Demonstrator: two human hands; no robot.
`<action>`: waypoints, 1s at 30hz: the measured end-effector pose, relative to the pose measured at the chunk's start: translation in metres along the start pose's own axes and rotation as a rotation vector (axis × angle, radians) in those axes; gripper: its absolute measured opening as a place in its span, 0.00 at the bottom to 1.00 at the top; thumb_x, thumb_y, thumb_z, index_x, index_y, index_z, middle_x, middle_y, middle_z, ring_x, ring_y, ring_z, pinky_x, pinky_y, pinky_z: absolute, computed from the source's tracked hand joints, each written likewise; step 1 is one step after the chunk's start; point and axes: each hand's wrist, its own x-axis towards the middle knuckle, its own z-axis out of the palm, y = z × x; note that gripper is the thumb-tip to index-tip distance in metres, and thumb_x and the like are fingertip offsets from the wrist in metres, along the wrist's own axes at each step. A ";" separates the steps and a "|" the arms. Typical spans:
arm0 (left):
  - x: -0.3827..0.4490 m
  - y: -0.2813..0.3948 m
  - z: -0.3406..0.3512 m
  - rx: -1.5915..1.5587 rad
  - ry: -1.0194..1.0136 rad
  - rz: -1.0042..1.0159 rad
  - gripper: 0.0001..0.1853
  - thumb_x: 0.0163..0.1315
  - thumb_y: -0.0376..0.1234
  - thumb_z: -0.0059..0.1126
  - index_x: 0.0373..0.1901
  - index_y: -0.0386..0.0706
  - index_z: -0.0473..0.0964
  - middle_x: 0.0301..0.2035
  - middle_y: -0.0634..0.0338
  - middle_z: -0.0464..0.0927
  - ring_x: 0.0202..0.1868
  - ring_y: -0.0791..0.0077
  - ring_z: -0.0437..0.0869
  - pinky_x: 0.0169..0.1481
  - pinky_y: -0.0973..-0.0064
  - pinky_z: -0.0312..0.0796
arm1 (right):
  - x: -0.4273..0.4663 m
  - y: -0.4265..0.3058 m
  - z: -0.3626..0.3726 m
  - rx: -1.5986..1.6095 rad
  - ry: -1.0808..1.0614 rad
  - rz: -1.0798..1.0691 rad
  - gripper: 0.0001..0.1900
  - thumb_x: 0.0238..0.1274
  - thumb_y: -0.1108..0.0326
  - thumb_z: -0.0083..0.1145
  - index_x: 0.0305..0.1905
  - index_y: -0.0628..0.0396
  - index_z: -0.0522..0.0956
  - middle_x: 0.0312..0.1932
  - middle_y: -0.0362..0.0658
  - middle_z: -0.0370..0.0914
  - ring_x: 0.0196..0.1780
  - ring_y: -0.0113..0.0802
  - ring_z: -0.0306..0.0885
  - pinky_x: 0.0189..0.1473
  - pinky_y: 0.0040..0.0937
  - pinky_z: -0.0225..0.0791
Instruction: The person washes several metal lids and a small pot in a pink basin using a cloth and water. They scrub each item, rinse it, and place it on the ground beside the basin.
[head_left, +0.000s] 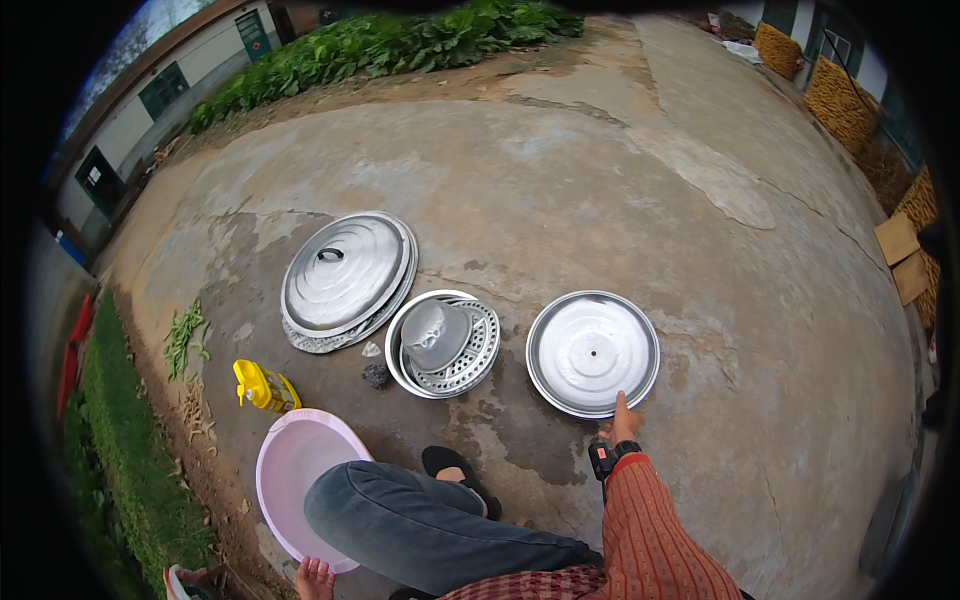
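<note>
My right hand grips the near rim of a round metal lid, its thumb on top, over the concrete. Near the outer edge of a pink plastic basin is my left hand, fingers apart and nothing visible in it. The basin is partly hidden by my bent leg. Left of the round lid, a metal pan holds a perforated steamer tray and a smaller metal bowl. A large metal lid with a black handle lies farther left, over other round metal pieces. A dark scouring pad lies beside the pan.
A yellow plastic bottle stands by the basin. Green bean pods lie on the concrete at left, near a grass strip. Leafy plants border the far side. Corn stacks and cardboard are at right. The concrete is wet in patches.
</note>
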 end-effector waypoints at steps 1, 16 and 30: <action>0.000 0.000 0.001 -0.001 0.010 -0.002 0.24 0.58 0.49 0.57 0.55 0.54 0.72 0.52 0.66 0.73 0.52 0.66 0.75 0.53 0.61 0.66 | 0.001 0.002 0.002 0.043 0.039 0.016 0.36 0.53 0.46 0.65 0.56 0.64 0.66 0.45 0.56 0.75 0.36 0.45 0.78 0.29 0.49 0.76; 0.001 -0.001 0.003 -0.012 0.012 -0.014 0.22 0.58 0.48 0.58 0.54 0.55 0.72 0.49 0.67 0.74 0.48 0.67 0.77 0.48 0.62 0.69 | 0.050 0.048 0.027 0.599 -0.225 0.082 0.19 0.54 0.63 0.67 0.50 0.54 0.75 0.44 0.45 0.78 0.44 0.43 0.77 0.43 0.50 0.73; 0.001 0.002 0.007 -0.041 -0.024 0.048 0.23 0.60 0.48 0.57 0.56 0.55 0.72 0.51 0.68 0.74 0.50 0.67 0.76 0.49 0.64 0.68 | 0.058 0.068 0.012 0.830 -0.455 -0.012 0.19 0.61 0.73 0.58 0.56 0.61 0.72 0.50 0.48 0.77 0.51 0.42 0.77 0.53 0.46 0.73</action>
